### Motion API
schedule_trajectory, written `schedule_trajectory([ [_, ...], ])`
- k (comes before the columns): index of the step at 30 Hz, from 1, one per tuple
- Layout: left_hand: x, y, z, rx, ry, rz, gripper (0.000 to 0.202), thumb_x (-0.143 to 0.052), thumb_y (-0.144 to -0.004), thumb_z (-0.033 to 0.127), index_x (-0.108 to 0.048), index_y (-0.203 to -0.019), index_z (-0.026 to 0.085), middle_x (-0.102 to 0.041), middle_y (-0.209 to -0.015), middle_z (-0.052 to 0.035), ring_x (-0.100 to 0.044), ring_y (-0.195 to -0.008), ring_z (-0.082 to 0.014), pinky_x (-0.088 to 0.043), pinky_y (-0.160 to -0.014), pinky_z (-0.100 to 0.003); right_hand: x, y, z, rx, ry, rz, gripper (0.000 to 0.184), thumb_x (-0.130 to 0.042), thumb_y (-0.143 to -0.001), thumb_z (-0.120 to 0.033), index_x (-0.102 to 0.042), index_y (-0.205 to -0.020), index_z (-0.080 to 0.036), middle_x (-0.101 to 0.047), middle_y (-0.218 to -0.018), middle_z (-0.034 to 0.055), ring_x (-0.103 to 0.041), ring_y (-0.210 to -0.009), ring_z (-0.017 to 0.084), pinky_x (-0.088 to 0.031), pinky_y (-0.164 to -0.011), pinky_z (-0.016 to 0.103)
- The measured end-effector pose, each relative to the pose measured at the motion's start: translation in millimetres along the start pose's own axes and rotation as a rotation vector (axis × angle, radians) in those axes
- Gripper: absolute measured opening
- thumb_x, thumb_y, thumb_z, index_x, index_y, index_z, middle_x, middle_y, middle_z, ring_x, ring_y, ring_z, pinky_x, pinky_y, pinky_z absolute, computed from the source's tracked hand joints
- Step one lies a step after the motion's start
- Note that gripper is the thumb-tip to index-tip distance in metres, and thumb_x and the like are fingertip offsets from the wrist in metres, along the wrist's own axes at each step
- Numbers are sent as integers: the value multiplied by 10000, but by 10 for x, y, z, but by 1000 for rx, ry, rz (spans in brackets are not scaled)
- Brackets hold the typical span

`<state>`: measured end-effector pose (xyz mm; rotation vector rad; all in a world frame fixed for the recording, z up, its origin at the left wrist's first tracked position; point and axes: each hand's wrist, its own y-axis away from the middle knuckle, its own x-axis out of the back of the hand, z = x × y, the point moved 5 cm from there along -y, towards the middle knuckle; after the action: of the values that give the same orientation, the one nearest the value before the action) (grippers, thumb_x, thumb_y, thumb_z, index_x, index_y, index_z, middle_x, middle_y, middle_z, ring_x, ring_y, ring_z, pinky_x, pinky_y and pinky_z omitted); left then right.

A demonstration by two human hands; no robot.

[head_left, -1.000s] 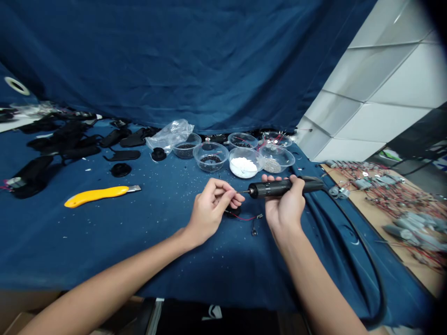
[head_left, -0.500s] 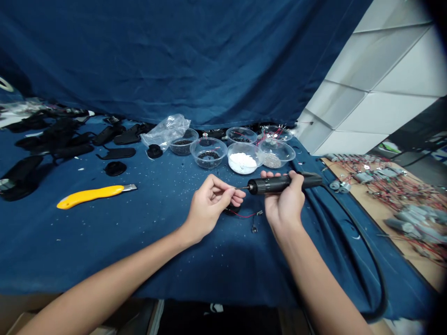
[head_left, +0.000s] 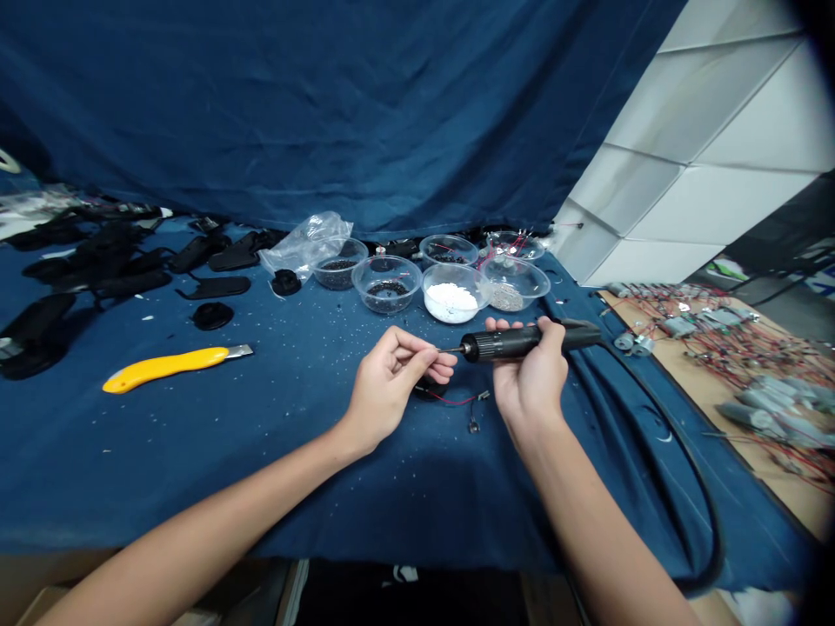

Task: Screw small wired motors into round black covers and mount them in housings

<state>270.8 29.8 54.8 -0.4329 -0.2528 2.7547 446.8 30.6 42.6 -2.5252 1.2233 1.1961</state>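
Right hand [head_left: 531, 378] grips a screwdriver [head_left: 502, 344], plastic bowls [head_left: 387, 264] close beyond it.

From my head view, I observe the bare right hand [head_left: 533, 381] gripping a black cylindrical corded screwdriver [head_left: 505, 345]; the bare left hand [head_left: 390, 382] pinches at its slender metal bit [head_left: 451, 350].

Head camera, worn by the person: looks forward and down over a blue-covered table [head_left: 261, 487], near edge low in frame; forearms [head_left: 215, 526] run in from bottom, left hand [head_left: 391, 387] and right hand [head_left: 531, 378] around mid-frame, close, seen from above; blue curtain [head_left: 326, 113] spans the top, farther off; white panels [head_left: 691, 100] slant at upper right; wide view, right corners dark
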Motion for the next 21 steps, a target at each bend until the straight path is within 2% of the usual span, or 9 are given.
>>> schedule_trajectory([
  [12,-16,7,0,-2,12,42,178,-606,-879,282,-519,-839,132,-721,-789,-65,-677,-649,-127,-579,-648,-263,16,18,43,-26,-7,6,128,-541,-831,-250,-456,-873,-164,-534,-687,-46,-638,-623,110,-609,-767,394],
  [21,-24,12,-30,3,-29,28,168,-622,-865,261,-519,-831,132,-725,-839,-75,-691,-706,-137,-588,-702,-282,48,-20,45,-36,-4,40,115,-534,-842,-244,-460,-856,-157,-523,-688,-47,-630,-610,106,-612,-764,396],
])
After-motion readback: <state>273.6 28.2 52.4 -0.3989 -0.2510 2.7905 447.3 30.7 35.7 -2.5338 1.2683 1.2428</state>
